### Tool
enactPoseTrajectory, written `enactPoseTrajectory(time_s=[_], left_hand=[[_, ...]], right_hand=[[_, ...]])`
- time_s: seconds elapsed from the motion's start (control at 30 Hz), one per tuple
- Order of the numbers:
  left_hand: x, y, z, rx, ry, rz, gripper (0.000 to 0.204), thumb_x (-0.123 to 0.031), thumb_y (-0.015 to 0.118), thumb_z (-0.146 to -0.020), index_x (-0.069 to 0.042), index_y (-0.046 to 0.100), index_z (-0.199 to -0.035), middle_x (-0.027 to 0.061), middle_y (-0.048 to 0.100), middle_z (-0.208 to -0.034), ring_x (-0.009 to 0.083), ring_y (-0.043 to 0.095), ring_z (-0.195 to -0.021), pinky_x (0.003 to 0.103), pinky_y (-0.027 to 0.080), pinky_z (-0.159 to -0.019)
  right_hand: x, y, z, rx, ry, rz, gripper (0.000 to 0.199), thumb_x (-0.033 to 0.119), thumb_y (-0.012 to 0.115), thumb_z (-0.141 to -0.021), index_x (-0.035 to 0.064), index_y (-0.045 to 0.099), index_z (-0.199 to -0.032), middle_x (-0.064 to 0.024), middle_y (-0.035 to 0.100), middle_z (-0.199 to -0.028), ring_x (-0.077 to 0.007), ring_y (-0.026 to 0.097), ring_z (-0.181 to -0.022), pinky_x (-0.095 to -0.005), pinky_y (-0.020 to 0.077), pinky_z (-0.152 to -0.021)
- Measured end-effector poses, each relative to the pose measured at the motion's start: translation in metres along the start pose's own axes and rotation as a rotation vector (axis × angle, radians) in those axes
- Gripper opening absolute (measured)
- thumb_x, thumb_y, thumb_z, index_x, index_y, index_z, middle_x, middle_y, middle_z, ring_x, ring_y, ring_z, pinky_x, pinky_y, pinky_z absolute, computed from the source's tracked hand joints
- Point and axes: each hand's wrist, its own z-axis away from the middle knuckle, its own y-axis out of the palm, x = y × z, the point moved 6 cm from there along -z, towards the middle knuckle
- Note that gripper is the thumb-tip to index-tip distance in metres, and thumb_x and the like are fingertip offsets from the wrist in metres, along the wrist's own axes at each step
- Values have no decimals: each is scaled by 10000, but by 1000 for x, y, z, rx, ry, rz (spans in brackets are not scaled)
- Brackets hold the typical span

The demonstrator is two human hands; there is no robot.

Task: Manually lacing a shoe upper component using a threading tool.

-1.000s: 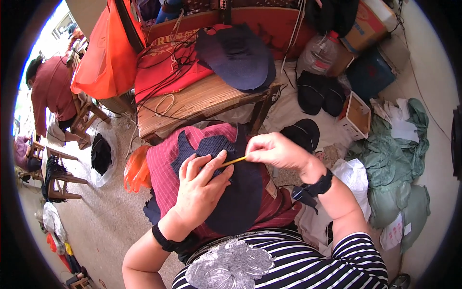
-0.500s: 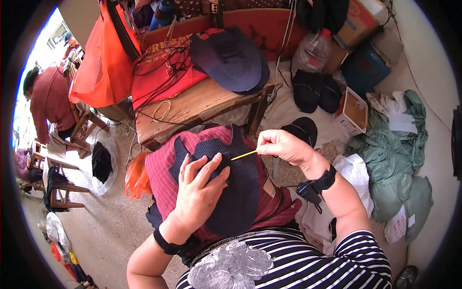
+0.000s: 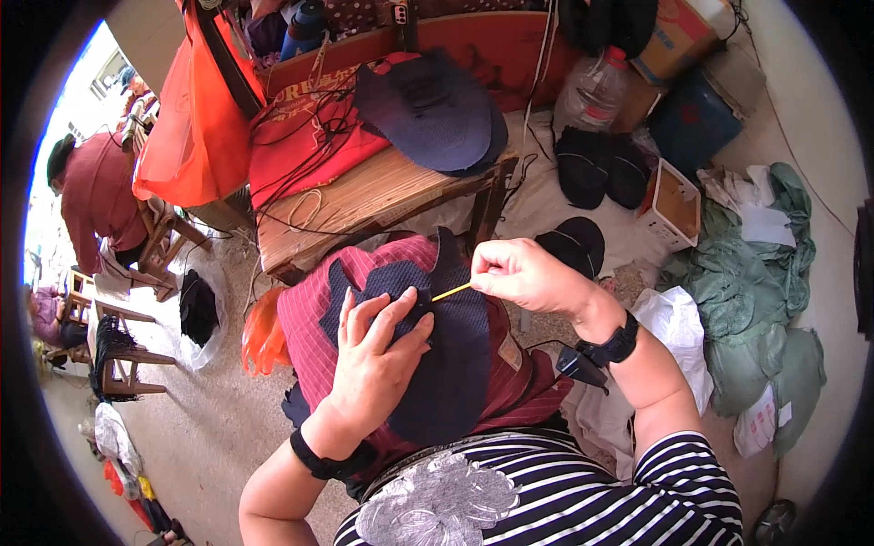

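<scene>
Across my lap, over a maroon striped cloth (image 3: 305,314), lies a dark navy, sole-shaped fabric piece (image 3: 446,382) with a textured upper part. On its upper left part rests my left hand (image 3: 373,364), fingers stretched and spread, pressing the fabric. My right hand (image 3: 519,278) pinches a thin yellow stick-like tool (image 3: 452,291) between thumb and fingers. The tool slants down to the left, its far end at the fabric close to my left fingertips. Whether that tip goes into the fabric is too small to tell.
Ahead stands a wooden bench (image 3: 364,205) with stacked navy sole-shaped pieces (image 3: 437,114) and tangled cords. Dark slippers (image 3: 596,168), a white box (image 3: 672,207) and green sacking (image 3: 746,282) lie at right. At left are a stool (image 3: 127,350) and a seated person (image 3: 100,196).
My right hand has moved slightly left and up with the yellow tool, bringing it closer to my left fingertips. The left hand stays put on the fabric. The view has shifted a little.
</scene>
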Motion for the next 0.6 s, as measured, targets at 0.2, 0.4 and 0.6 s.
enactPoseTrajectory(time_s=[0.2, 0.4, 0.6], left_hand=[[-6, -5, -5, -50, 66, -38, 416, -118, 807, -757, -126, 735, -1167, 91, 609, -1290, 315, 561, -1149, 539, 392, -1098], [28, -5, -22, 66, -138, -20, 275, -276, 744, -869, -59, 580, -908, 110, 600, -853, 294, 639, -796, 416, 507, -717], [25, 6, -34, 178, 173, -31, 280, -228, 715, -899, -58, 537, -767, 112, 577, -686, 332, 611, -617, 446, 481, -576]], right_hand=[[16, 40, -17, 27, -175, 191, 200, 188, 677, -935, 0, 642, -874, -58, 612, -726, -110, 551, -680, -330, 462, -616], [9, 44, -25, 129, 60, 59, 548, 512, 455, -1064, 15, 655, -952, -40, 643, -795, -117, 592, -689, -301, 515, -641], [16, 47, -30, 105, 89, 184, 553, 507, 461, -1062, 8, 643, -909, -56, 650, -747, -132, 593, -663, -310, 503, -633]])
